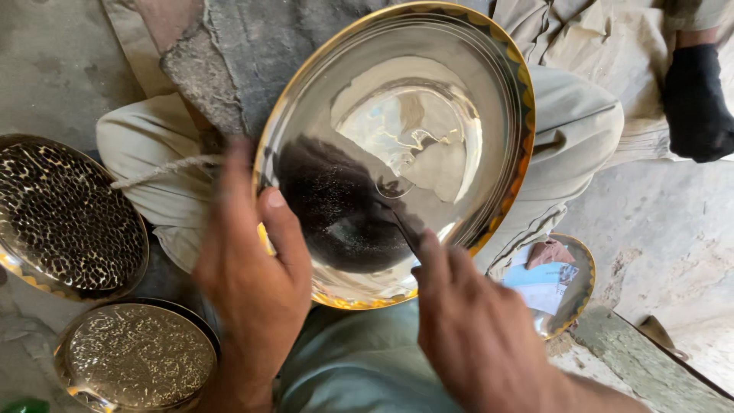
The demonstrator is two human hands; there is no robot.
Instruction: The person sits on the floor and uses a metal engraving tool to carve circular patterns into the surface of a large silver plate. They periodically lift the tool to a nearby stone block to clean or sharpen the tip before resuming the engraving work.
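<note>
A large shiny round metal plate [459, 84] with a gold-coloured rim rests tilted over my lap, mirroring its surroundings. My left hand [252, 275] grips its near-left rim, thumb lying on the polished face. My right hand [474, 329] pinches a thin dark pointed tool [404, 229] whose tip touches the plate's lower centre, beside a dark reflection.
Two hammered-pattern metal dishes lie at the left, one dark [65, 218] and one golden [138, 356]. A smaller shiny plate [577, 294] holding paper scraps sits at the right. A dark-socked foot [696, 99] shows at the top right. The concrete floor [665, 229] surrounds everything.
</note>
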